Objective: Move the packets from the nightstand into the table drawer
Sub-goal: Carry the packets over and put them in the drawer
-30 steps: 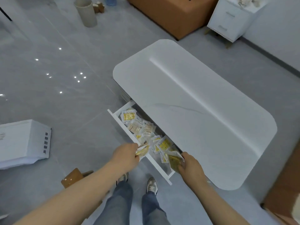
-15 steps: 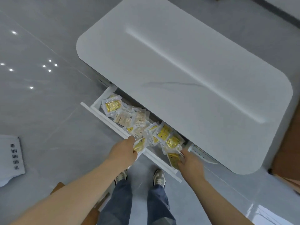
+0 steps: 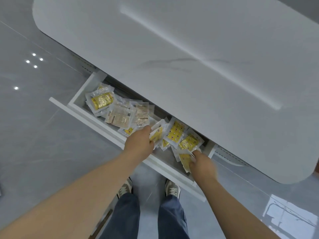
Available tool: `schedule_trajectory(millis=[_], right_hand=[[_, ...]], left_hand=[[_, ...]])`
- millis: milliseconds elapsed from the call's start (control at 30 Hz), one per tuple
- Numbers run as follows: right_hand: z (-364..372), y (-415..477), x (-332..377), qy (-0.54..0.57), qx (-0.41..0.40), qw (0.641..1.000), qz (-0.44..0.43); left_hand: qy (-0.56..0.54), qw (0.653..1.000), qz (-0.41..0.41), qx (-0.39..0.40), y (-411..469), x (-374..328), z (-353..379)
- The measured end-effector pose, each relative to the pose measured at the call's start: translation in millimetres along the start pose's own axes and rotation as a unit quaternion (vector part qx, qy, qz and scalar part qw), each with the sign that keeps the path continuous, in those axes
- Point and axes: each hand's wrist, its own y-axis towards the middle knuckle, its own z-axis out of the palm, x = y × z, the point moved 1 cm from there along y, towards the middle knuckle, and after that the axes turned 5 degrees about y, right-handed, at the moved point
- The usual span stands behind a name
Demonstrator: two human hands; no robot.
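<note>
Over the open drawer [image 3: 96, 125] under the white worktop [image 3: 172, 49], the left hand [image 3: 139, 144] has its fingers [image 3: 146, 129] clamped on a yellow packet [image 3: 156, 135]. The right hand [image 3: 202, 163] pinches a second packet [image 3: 184, 158].

White desk [image 3: 189, 49], faint grey veining on top, beyond both hands. Its drawer [image 3: 89, 116] stands out from under the near edge, over the glossy grey floor [image 3: 34, 135]. Loose packets [image 3: 101, 100] are piled in the drawer. Yellow ones touch left hand [image 3: 139, 144] and right hand [image 3: 202, 163]. Paler beige ones lie past the left hand, towards the drawer's left end.
</note>
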Motion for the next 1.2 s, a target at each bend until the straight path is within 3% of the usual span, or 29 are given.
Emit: schedule_trajectory(millis=[433, 733, 1200], right_hand=[[14, 5, -4, 0.035, 0.010, 0.999, 0.017], [7, 0, -3, 0.043, 0.010, 0.999, 0.020], [-15, -30, 17, 0.064, -0.024, 0.998, 0.009]], left_hand=[[0.045, 0.998, 0.035, -0.006, 16, -3, 8], [-0.032, 0.998, 0.054, 0.017, 9, -8, 8], [0.055, 0.992, 0.112, 0.036, -25, -14, -15]])
